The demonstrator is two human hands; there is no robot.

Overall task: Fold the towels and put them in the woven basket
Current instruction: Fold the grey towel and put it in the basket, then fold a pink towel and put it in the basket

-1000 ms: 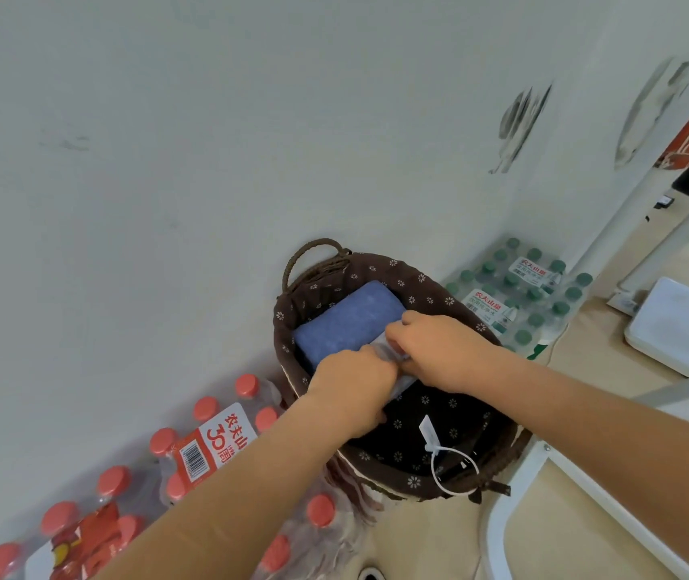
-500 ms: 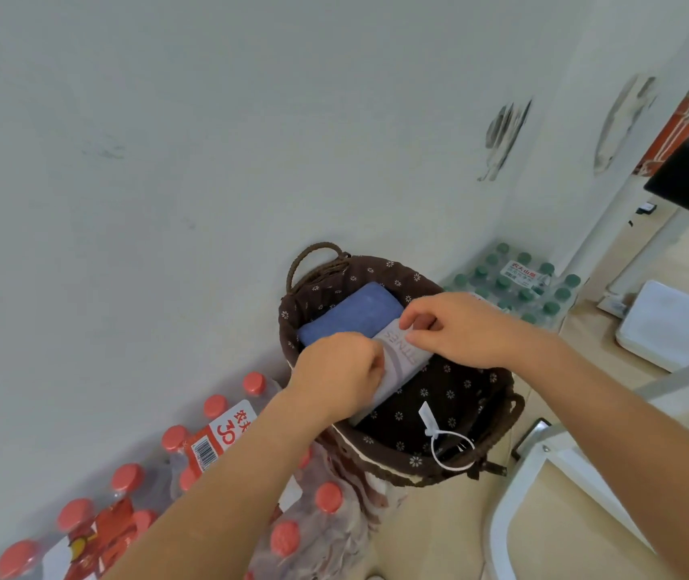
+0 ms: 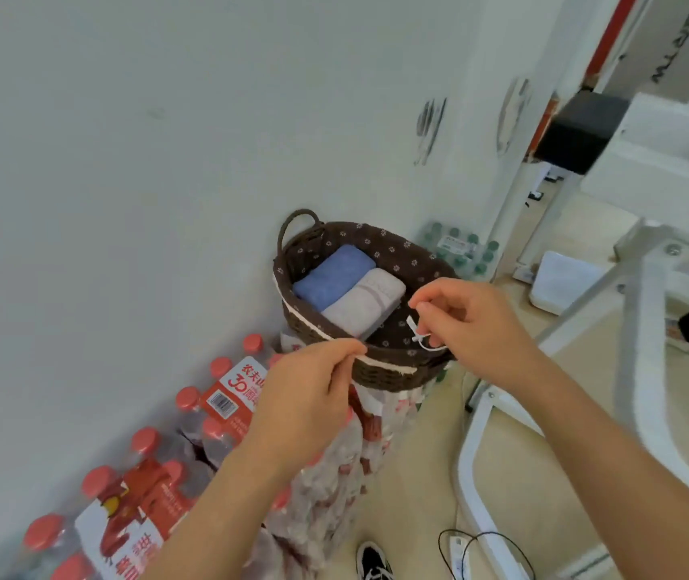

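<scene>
Hands first: the left hand [image 3: 309, 395] hangs in the lower middle of the frame with its fingers loosely curled, thumb and forefinger nearly meeting just in front of the near rim of the woven basket [image 3: 380, 372], and it carries nothing. The right hand [image 3: 470, 324] is a little higher and to the right, apart from the left, with its fingers also slack and seemingly empty. A white plastic tag [image 3: 412, 326] on the basket's rim sits right by its fingertips, and the blur makes it hard to say whether they brush it.

Up-frame of both hands lies the basket, its oval running from upper left to lower right. Inside it are two folded towels, side by side and touching. The blue towel [image 3: 330, 274] is toward the wall and the pale grey towel [image 3: 366, 301] is on its lower-right flank. Each towel's long axis runs from lower left to upper right, across the basket's length.

Dark lining shows bare at the basket's right end, nearest the right hand. I judge that a further towel would go there, laid parallel to the other two. No loose towel is in view.

Below the basket are shrink-wrapped packs of red-capped water bottles [image 3: 219, 406]. A white metal frame [image 3: 644, 328] stands at the right.
</scene>
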